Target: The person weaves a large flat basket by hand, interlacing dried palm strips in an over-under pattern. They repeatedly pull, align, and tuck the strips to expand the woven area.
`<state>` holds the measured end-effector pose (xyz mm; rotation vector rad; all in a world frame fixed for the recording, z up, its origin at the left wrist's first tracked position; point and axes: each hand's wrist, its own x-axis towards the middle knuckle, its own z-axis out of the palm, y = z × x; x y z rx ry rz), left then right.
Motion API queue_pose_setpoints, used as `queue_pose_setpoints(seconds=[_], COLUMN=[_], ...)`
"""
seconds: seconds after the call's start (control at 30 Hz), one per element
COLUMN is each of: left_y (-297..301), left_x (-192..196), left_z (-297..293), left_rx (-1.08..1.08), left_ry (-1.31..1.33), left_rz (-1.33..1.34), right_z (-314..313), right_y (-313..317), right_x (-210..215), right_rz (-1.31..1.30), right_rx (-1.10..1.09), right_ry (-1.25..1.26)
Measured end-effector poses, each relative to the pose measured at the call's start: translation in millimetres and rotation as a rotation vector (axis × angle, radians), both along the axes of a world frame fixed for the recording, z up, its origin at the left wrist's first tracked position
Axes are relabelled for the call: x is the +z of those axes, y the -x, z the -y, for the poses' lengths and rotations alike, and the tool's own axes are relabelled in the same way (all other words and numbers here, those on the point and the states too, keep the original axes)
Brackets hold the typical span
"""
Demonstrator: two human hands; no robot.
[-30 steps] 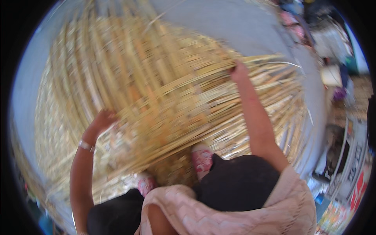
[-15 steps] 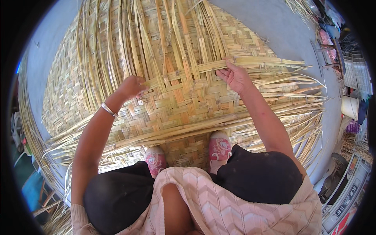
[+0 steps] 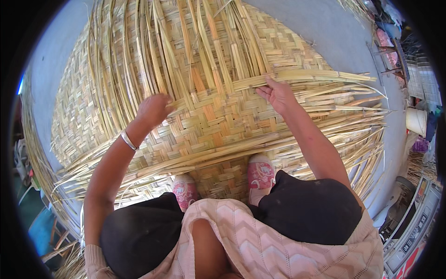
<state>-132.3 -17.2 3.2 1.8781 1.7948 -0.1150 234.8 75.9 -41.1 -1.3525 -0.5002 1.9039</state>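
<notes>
A big woven straw mat fills the middle and reaches out to 12 o'clock. Long loose strips lie over its top part, from 11 to 12 o'clock. More loose ends fan out at 3 o'clock, close to the right arm. The 2 pink shoes stand on the mat near 6 o'clock, and the black knees hide some of it.

The gray floor shows at 1 o'clock. A pale tub and a purple thing sit at 3 o'clock, with a metal frame at 4. A blue thing is at 8 o'clock, and loose straw lies at 9.

The right hand is at 2 o'clock. Its thumb and first finger pinch the cross strip, which runs from near the left hand out toward 2 o'clock. The left hand is at 10 o'clock, with its fingers bent under; I cannot tell if they grip anything.

In the picture from 0.5 seconds ago, the left fingertips show beside the strip. Now the back of the hand hides them. The right hand stays in almost the same spot on the strip.
</notes>
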Motion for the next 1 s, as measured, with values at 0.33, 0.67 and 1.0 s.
queue_pose_setpoints(seconds=[0.33, 0.67, 1.0], left_y=[-42, -29, 3], left_x=[-19, -30, 119], left_z=[-99, -128, -131], left_rx=[0.371, 0.537, 0.683], left_ry=[-0.055, 0.116, 0.079], left_rz=[0.215, 0.310, 1.501], right_z=[-2, -2, -1], right_y=[-7, -9, -14], right_x=[-2, -7, -6], right_rz=[-0.058, -0.100, -0.144], right_rx=[0.077, 0.055, 0.091], right_ry=[0.045, 0.075, 0.064])
